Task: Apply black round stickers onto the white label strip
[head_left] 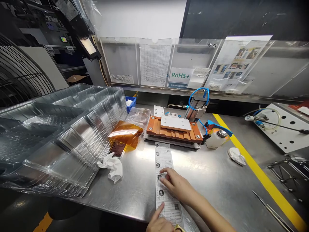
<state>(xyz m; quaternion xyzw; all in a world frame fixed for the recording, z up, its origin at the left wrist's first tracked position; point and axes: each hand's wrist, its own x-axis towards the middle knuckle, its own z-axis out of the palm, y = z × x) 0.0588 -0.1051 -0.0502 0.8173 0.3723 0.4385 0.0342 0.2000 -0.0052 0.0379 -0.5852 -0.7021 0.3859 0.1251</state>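
Observation:
A long paper strip of printed labels [163, 158] with black round marks and QR codes lies flat on the stainless steel table [135, 190], running toward me. My right hand [175, 183] rests on the strip, its fingertips at the strip's left side and fingers slightly apart. My left hand [159, 223] sits at the bottom edge of the view, its index finger touching the strip's lower part. A small gold object [179, 228] shows beside it, cut off by the frame.
Stacked clear plastic trays [72, 141] fill the left. Ahead stands an orange jig with a white plate [175, 129] and a blue-hosed pneumatic cylinder [196, 108]. Amber film [125, 133], a crumpled white cloth [112, 166], a bottle [217, 138] and tweezers [270, 209] lie around.

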